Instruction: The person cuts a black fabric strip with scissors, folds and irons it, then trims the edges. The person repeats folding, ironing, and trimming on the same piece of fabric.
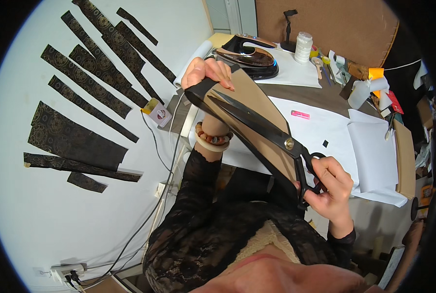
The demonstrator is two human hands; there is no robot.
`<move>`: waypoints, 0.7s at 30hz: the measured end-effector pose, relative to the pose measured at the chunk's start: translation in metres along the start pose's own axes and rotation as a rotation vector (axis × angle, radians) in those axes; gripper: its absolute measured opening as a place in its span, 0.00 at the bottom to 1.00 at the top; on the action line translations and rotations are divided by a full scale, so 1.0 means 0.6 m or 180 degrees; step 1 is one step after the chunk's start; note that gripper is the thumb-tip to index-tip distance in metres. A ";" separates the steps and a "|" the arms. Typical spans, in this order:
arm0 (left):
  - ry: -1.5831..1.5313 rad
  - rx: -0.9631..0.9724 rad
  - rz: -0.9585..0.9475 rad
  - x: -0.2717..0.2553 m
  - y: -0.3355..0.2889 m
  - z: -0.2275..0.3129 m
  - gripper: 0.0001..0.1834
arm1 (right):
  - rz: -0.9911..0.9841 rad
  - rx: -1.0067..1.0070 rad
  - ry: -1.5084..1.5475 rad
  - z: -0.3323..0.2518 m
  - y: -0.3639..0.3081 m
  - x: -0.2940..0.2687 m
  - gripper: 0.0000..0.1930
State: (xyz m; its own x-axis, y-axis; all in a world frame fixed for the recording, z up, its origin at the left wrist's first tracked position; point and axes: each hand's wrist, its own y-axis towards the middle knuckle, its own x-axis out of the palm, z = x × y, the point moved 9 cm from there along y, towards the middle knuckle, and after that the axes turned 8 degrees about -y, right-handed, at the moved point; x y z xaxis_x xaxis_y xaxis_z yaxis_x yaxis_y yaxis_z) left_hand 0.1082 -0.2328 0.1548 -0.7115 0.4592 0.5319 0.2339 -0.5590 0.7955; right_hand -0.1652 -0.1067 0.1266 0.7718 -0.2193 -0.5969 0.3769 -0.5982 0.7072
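Observation:
My left hand (208, 73) is raised, its fingers closed over the upper end of a long tan panel (258, 95) with black edging. A black cloth end (201, 91) folds over just below those fingers. In my right hand (332, 188) are large black tailor's scissors (262, 126), my fingers through the handle loops. The blades lie in front of the panel, parted a little at the tips and pointing toward my left hand. Whether they touch the cloth I cannot tell. The panel's lower end is partly hidden behind the scissor handles and my right hand.
Patterned dark fabric pieces (76, 139) hang on the white wall at left. An iron (249, 56) rests at the table's back, near a white jar (304, 47). White paper (335, 166) and a pink item (300, 115) lie on the table. A cable (164, 188) runs down the left.

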 end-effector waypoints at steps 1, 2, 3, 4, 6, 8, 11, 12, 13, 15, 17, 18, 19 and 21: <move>0.0072 0.0120 0.0155 0.005 0.000 0.004 0.18 | -0.0043 -0.0003 0.0010 -0.001 0.000 0.001 0.22; 0.0146 0.0241 0.0310 0.004 -0.002 0.008 0.17 | -0.0087 -0.0007 0.0020 -0.002 0.000 0.003 0.22; 0.0090 0.0244 0.0341 0.002 -0.004 0.007 0.17 | -0.0131 -0.0012 0.0031 -0.004 0.000 0.005 0.22; 0.0043 0.0260 0.0377 0.000 -0.005 0.008 0.17 | -0.0139 -0.0013 0.0040 -0.007 0.001 0.005 0.22; 0.0085 0.0266 0.0421 -0.006 -0.008 0.009 0.17 | -0.0158 -0.0016 0.0058 -0.012 0.002 0.007 0.23; 0.0269 0.0256 0.0437 -0.010 -0.010 0.010 0.18 | -0.0130 -0.0042 0.0040 -0.010 -0.003 0.008 0.24; 0.0382 0.0308 0.0494 -0.014 -0.014 0.016 0.18 | -0.0164 0.0048 -0.0020 -0.007 -0.006 0.007 0.25; 0.0419 0.0322 0.0489 -0.015 -0.015 0.017 0.18 | -0.0188 0.0100 -0.0046 -0.006 -0.006 0.007 0.25; 0.0455 0.0336 0.0482 -0.016 -0.016 0.017 0.18 | -0.0160 0.0088 -0.0041 -0.006 -0.005 0.006 0.25; 0.0527 0.0361 0.0467 -0.016 -0.017 0.018 0.18 | -0.0106 0.0065 -0.0030 -0.006 -0.002 0.003 0.24; 0.0547 0.0362 0.0507 -0.017 -0.019 0.020 0.19 | -0.0178 0.0068 -0.0083 -0.007 -0.001 0.002 0.25; 0.0557 0.0363 0.0527 -0.017 -0.019 0.020 0.19 | -0.0213 0.0070 -0.0109 -0.007 0.000 0.002 0.25; 0.0549 0.0376 0.0530 -0.018 -0.021 0.018 0.19 | -0.0251 0.0122 -0.0076 -0.003 -0.002 0.004 0.25; 0.0533 0.0403 0.0538 -0.020 -0.024 0.014 0.19 | -0.0327 0.0226 -0.0011 0.005 -0.005 0.007 0.25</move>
State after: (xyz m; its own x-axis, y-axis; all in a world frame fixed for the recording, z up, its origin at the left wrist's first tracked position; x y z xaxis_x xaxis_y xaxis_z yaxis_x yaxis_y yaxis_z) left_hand 0.1189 -0.2244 0.1396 -0.7525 0.2403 0.6132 0.4323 -0.5223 0.7351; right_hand -0.1647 -0.1084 0.1210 0.7292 -0.1565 -0.6662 0.4167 -0.6708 0.6136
